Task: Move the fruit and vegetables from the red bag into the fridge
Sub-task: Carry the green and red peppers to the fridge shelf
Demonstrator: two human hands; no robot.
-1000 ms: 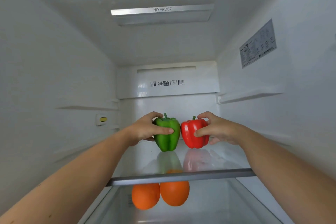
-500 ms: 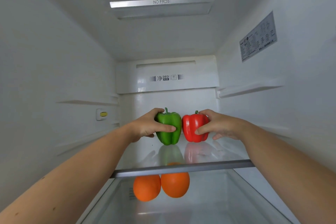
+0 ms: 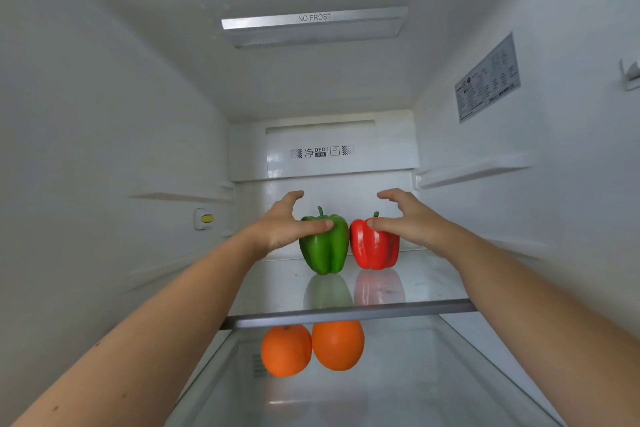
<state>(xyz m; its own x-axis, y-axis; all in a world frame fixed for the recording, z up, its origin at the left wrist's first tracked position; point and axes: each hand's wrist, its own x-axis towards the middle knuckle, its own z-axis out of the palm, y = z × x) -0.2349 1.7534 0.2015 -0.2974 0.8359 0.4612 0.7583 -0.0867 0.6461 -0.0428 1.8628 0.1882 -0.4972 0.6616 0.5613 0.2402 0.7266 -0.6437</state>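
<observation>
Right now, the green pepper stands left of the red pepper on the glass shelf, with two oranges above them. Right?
No: the head view shows the oranges below the glass shelf, not above. The green pepper does stand left of the red pepper.

You can read "NO FROST" on the metal strip on the ceiling of the fridge, and "净 DEO" on its back panel. The print on the right-wall sticker is too small to read.
</observation>
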